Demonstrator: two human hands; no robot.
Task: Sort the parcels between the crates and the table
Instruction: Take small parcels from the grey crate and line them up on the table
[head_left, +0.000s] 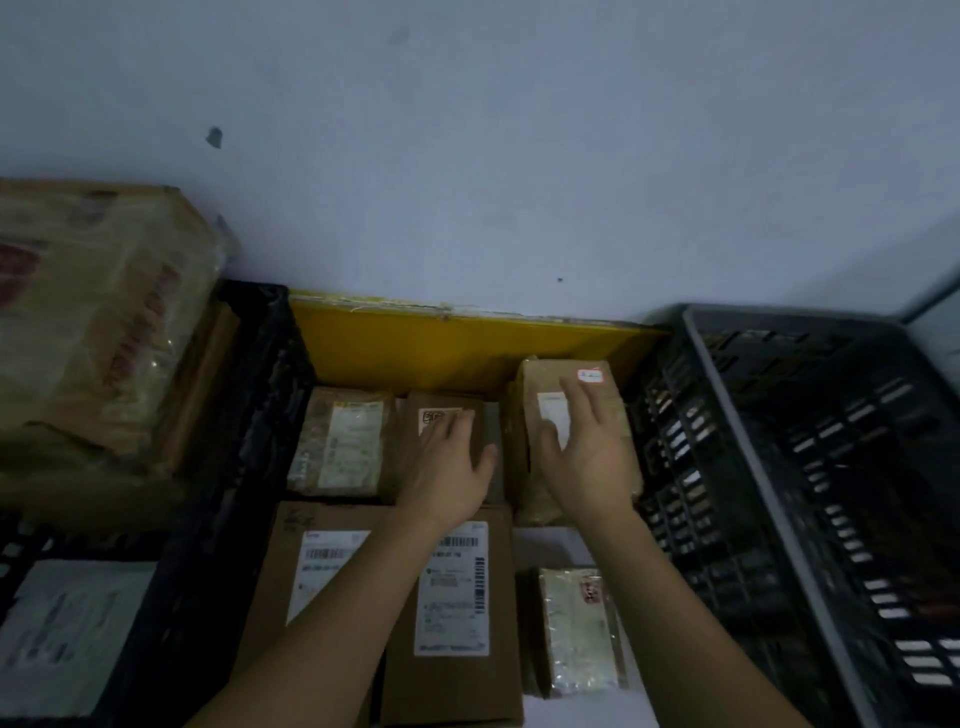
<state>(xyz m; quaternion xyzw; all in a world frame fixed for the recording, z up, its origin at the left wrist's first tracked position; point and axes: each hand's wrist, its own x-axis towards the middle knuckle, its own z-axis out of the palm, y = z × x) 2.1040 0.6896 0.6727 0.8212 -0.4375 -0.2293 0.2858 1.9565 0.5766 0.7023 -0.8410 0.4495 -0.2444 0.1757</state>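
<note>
Two dark crates (779, 467) flank brown, labelled parcels (452, 597) on the surface; left hand (449, 467) and right hand (587, 457) are laid flat, each grip apart.

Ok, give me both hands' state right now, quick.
Left hand: open, fingers flat on the small brown parcel.
Right hand: open, fingers spread on the taller taped parcel, not gripping it.

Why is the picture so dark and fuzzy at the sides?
In the head view the room is dim; the big wrapped box and grey crate at the edges look smeared and bent by the wide lens, while the left hand and right hand stay fairly sharp.
</note>
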